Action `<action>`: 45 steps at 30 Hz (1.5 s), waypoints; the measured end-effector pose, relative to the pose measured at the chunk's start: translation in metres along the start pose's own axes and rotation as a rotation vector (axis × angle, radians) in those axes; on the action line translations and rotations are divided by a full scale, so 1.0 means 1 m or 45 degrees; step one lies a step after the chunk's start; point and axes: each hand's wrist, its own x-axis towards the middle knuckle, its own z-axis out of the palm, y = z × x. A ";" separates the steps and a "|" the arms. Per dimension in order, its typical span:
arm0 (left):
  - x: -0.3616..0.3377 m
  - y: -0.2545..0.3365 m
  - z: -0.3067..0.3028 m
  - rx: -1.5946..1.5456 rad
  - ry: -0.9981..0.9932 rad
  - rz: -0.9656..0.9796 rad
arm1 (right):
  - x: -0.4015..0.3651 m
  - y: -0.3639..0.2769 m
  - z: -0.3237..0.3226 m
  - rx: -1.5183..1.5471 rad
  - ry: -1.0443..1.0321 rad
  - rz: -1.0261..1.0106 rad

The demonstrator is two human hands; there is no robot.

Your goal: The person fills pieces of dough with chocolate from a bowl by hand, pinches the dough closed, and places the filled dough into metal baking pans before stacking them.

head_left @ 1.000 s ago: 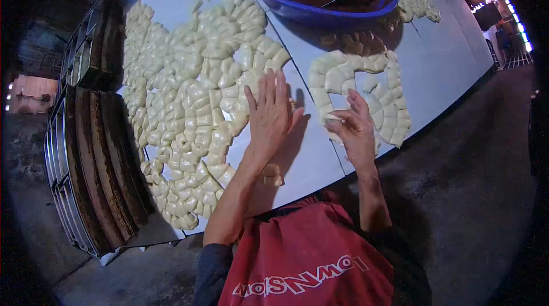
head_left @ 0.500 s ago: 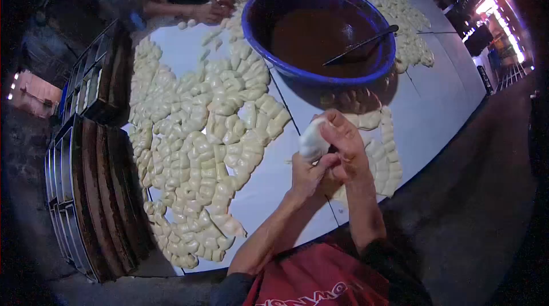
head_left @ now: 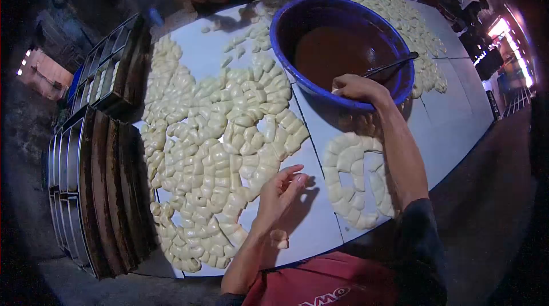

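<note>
While the right hand (head_left: 355, 85) is laid over the near rim of the blue bowl (head_left: 283, 43), its fingers are curled downward, and it cannot be told whether something is kept inside them. Just beyond its knuckles the spoon (head_left: 393, 66) is leaned on the rim, handle outward, probably so that it can be taken without touching the brown filling (head_left: 337, 49). The left hand (head_left: 279, 193) is held wide and empty above the table (head_left: 452, 117), fingers loosely spread. Directly to its left the dough pieces (head_left: 217, 146) are packed closely, seemingly to save place; under its wrist one small dough piece (head_left: 279, 241) is lying alone. Between both hands a ring of dough pieces (head_left: 349, 183) is arranged.
</note>
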 end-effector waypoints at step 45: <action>-0.026 -0.015 -0.042 -0.828 0.271 -0.116 | -0.132 -0.168 0.225 1.437 0.533 -0.172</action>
